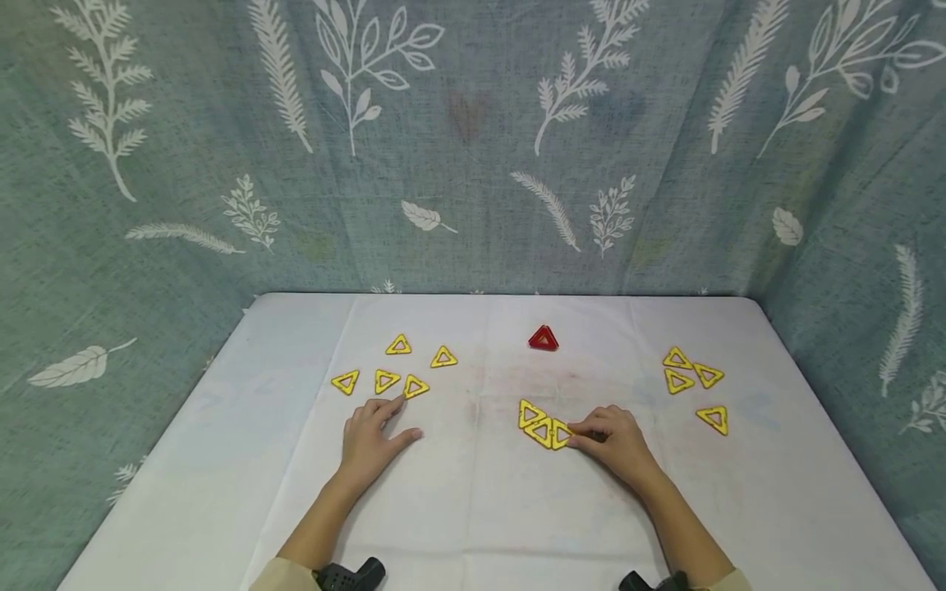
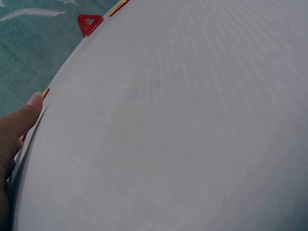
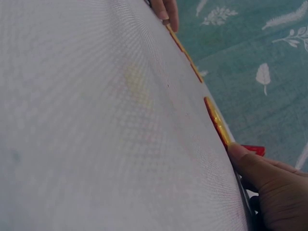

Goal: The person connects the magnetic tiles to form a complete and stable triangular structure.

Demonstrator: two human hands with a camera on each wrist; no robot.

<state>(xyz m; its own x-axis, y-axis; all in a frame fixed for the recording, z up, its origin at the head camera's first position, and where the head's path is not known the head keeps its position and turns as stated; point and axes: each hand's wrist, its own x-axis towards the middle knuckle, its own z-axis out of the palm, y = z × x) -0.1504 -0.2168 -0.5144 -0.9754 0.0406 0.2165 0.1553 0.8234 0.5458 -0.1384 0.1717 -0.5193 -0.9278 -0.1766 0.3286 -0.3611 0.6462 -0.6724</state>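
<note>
My right hand (image 1: 615, 447) pinches the edge of a yellow triangular tile (image 1: 559, 434) between thumb and fingers. That tile lies against a second yellow triangle (image 1: 539, 432), and a third yellow triangle (image 1: 530, 413) adjoins at the upper left, forming a flat row. In the right wrist view, the right hand (image 3: 274, 187) holds the end of the yellow tiles (image 3: 217, 122), which have red undersides. My left hand (image 1: 372, 443) rests on the cloth with fingers loosely extended, the index fingertip touching a yellow triangle (image 1: 415, 387) at the left group.
Several yellow triangles, among them one at the far left (image 1: 345, 382), surround the left hand's tile. A red triangular piece (image 1: 544, 338) sits at the back centre. Another yellow group (image 1: 678, 381) lies at the right. White cloth (image 1: 458, 509) covers the table; patterned curtain (image 1: 473, 164) hangs behind.
</note>
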